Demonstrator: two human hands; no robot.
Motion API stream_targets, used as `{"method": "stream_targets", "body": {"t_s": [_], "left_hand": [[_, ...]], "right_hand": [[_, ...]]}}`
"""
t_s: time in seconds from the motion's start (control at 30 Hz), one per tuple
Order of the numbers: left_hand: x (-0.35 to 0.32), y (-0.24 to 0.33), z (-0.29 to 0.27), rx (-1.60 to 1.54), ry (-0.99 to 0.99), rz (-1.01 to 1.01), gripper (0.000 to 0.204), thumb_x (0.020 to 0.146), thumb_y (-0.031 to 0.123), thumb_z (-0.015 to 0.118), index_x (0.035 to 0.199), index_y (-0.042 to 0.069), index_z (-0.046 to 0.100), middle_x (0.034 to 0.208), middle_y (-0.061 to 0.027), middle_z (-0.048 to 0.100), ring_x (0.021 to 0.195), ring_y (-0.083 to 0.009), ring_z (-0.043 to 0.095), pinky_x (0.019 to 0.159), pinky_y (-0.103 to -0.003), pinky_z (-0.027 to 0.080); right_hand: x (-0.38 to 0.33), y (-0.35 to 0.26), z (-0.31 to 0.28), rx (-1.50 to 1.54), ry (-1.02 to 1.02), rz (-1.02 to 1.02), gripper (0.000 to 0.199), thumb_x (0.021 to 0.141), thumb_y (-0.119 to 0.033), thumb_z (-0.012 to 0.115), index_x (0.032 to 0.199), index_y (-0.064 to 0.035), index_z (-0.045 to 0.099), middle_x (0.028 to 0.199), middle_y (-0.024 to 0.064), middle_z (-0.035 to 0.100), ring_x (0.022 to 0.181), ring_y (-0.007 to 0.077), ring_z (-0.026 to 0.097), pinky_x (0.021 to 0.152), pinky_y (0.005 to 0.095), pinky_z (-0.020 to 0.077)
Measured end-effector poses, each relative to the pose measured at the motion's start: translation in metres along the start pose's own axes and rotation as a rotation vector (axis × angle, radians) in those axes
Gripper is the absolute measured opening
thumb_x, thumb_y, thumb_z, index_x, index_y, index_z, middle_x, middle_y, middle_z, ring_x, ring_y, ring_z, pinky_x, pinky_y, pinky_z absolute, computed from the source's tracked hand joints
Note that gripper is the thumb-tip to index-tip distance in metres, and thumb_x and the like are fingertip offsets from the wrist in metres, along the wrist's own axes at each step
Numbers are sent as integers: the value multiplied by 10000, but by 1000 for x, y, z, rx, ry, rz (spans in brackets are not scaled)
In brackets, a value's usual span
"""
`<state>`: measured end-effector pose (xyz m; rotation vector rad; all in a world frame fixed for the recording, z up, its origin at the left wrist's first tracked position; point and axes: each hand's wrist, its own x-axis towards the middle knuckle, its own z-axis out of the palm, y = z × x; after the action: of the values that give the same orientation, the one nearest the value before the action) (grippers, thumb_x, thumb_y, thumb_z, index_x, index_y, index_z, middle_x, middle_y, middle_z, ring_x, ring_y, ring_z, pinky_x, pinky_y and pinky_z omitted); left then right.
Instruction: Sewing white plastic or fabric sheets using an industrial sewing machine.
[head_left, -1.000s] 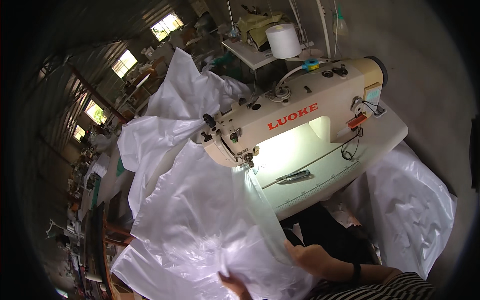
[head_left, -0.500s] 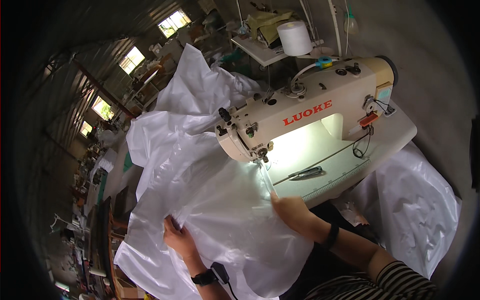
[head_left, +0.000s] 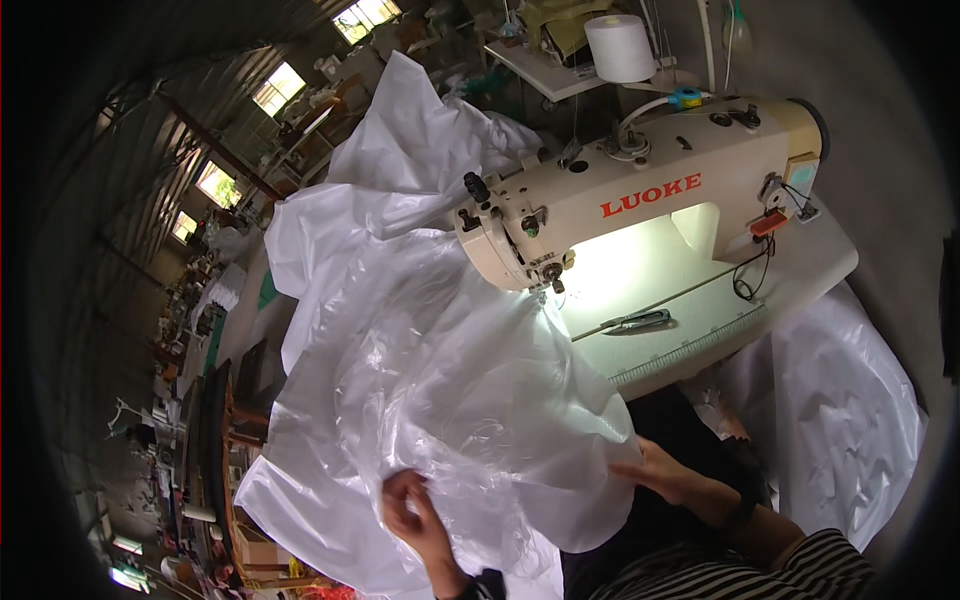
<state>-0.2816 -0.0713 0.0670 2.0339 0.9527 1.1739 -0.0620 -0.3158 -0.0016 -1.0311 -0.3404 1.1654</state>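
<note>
A large sheet of white, glossy plastic-like fabric (head_left: 450,390) spreads in loose folds over the left side and front of a sewing machine (head_left: 640,190). One edge of the sheet lies under the machine's needle area (head_left: 545,285), where the lamp glows. My left hand (head_left: 410,515) is over the lower part of the sheet, fingers curled and smeared by motion; whether it pinches the fabric does not show. At the sheet's right edge is my right hand (head_left: 660,472), with its fingers stretched out against the fabric.
Grey thread snips (head_left: 640,321) lie on the machine bed (head_left: 680,345), beside a printed ruler scale. A white thread cone (head_left: 620,48) stands behind the machine. More white sheeting (head_left: 845,420) hangs at the right. Cluttered shelves and boxes (head_left: 255,545) line the left.
My right hand has left the seam by the needle and moved down and right to the sheet's edge. My left hand has shifted down and right. The whole view has shifted slightly.
</note>
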Motion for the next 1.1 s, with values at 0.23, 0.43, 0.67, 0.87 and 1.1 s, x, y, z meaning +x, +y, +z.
{"method": "stream_targets", "body": {"t_s": [0.23, 0.43, 0.67, 0.87, 1.1], "left_hand": [[-113, -23, 38, 104, -94, 70, 491, 946, 194, 642, 1366, -14, 495, 1383, -234, 562, 1246, -443, 549, 995, -490, 463], [-39, -94, 0, 675, -96, -9, 595, 895, 57, 653, 1448, 9, 439, 1528, -253, 416, 1425, -438, 386, 1139, -469, 372], [-43, -62, -11, 527, 285, 185, 321, 893, 5, 587, 1209, 58, 609, 1141, -179, 617, 1065, -360, 607, 795, -468, 492], [-91, -12, 47, 545, -89, 371, 522, 739, 315, 859, 1167, 118, 634, 1058, -85, 605, 990, -273, 576, 831, -428, 413], [-112, 35, 72, 129, -369, 193, 184, 751, 41, 791, 815, 163, 671, 725, 22, 632, 643, -194, 618, 632, -342, 453]], "right_hand": [[-59, 0, -19, -1, -185, 214, 387, 996, -219, 675, 1298, 16, 615, 1135, 47, 692, 1039, 110, 631, 918, 292, 513], [-70, 5, -59, -409, 55, 182, 396, 966, -262, 695, 1231, 25, 635, 1064, 84, 719, 952, 130, 662, 867, 299, 529], [-74, 25, -57, -541, 136, 86, 405, 958, -270, 687, 1213, 38, 625, 972, 103, 728, 886, 141, 671, 807, 310, 535], [-72, 24, -57, -573, 96, 63, 375, 976, -249, 664, 1214, 39, 624, 947, 101, 723, 880, 135, 665, 791, 305, 532], [-75, 5, -59, -744, 78, 62, 450, 986, -334, 643, 1262, 18, 600, 980, 152, 722, 887, 215, 690, 810, 340, 525]]}}
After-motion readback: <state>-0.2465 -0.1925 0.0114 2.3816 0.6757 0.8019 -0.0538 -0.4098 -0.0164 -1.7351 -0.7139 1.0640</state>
